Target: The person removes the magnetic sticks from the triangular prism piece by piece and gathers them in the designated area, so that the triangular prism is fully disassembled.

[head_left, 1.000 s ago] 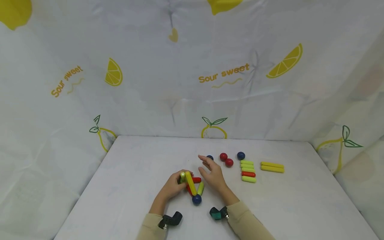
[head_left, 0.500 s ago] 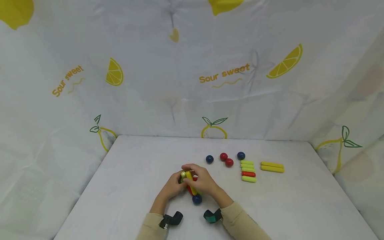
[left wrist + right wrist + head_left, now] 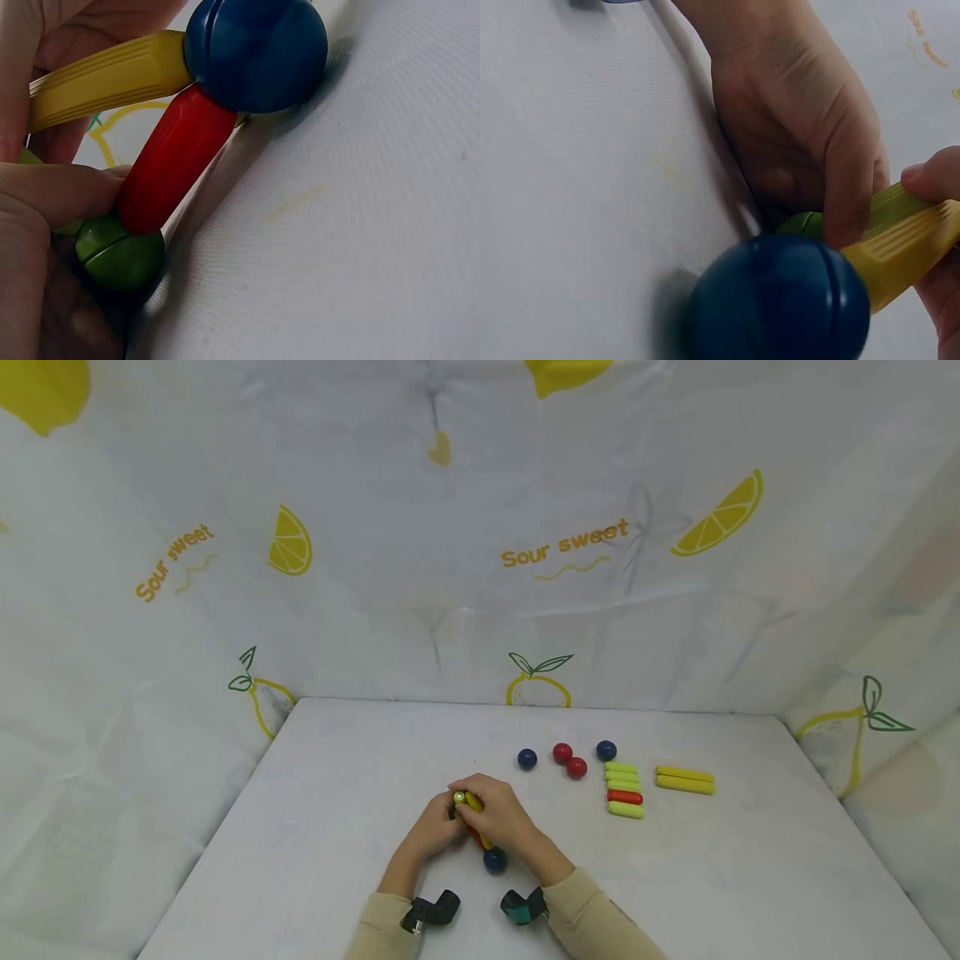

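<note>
Both hands work on a small structure of building sticks and balls at the near middle of the table. My left hand holds its lower left corner, thumb against the green ball and the red stick. From above, my right hand grips the upper ends of the yellow stick and the light-green stick, which lean close together. At the near corner a blue ball rests on the table, joined to the yellow and red sticks. The structure's far side is hidden behind the hands.
Beyond the hands lie a loose blue ball, two red balls and another blue ball. To the right are a row of light-green sticks with one red stick, and two yellow sticks.
My right hand has come left from beside the structure and taken hold of the stick tops. The yellow stick's upper end now sits nearer the light-green one. My left hand stays in place.
</note>
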`<control>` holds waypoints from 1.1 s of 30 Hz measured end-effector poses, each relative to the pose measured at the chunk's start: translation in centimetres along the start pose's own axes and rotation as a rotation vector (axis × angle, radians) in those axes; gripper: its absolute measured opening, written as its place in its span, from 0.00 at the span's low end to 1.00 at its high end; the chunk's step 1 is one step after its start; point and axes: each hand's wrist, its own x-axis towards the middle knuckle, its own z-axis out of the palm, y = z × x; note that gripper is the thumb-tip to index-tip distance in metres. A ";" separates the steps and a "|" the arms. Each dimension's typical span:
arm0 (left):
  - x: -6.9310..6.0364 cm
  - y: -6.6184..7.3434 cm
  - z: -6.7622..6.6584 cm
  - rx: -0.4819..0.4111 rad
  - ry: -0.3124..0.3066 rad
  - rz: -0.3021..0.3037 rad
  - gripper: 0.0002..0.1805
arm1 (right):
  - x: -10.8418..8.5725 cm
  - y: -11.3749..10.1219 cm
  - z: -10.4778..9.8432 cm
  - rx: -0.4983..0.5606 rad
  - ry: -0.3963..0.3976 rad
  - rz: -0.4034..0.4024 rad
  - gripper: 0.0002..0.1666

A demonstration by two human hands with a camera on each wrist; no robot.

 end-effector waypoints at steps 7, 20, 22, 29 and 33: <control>-0.1 0.3 -0.1 0.030 -0.005 0.008 0.18 | -0.2 0.2 0.6 -0.041 0.086 -0.017 0.11; -0.3 3.0 -0.7 -0.070 0.001 -0.026 0.25 | -0.2 0.1 0.4 0.368 0.253 0.142 0.12; -0.1 2.0 -0.2 -0.078 0.000 -0.043 0.26 | -0.2 -0.1 -0.3 0.485 0.263 0.200 0.14; 0.3 0.0 0.1 -0.078 -0.029 -0.024 0.19 | -1.1 -1.7 -4.0 0.548 0.261 0.288 0.16; 0.3 -0.1 0.1 -0.090 -0.033 -0.030 0.19 | -2.4 -0.8 -5.2 0.522 0.263 0.305 0.16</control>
